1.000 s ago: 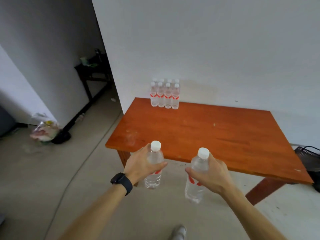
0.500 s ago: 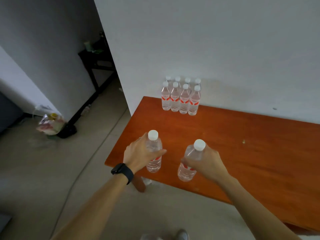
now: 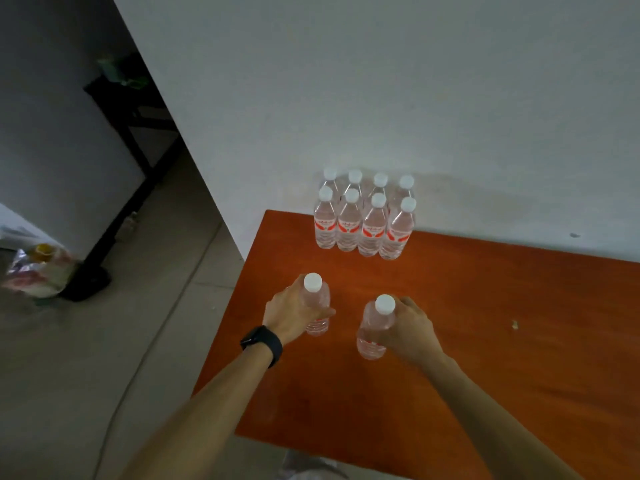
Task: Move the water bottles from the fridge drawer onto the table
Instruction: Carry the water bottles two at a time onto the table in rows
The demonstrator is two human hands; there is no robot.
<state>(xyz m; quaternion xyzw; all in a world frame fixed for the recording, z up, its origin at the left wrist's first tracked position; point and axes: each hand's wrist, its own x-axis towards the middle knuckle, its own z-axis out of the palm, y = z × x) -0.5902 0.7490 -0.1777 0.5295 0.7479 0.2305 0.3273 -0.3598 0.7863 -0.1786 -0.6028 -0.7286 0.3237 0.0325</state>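
Over the wooden table (image 3: pixel 502 358), near its left edge, fingers (image 3: pixel 323 311) of the left hand (image 3: pixel 287 315) curl round one water bottle (image 3: pixel 316 299); the right hand (image 3: pixel 408 329) wraps a second bottle (image 3: pixel 375 332) just beside it. Both are upright; whether their bases touch the wood I cannot tell. A black watch (image 3: pixel 262 342) circles the left wrist. Eight more bottles (image 3: pixel 363 226) stand in two rows by the wall (image 3: pixel 381 81).

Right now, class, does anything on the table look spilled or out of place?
Nothing spilled. Eight bottles stand capped in two neat rows; the left-hand bottle and right-hand bottle are capped too. Only a small pale scrap on the table looks stray.
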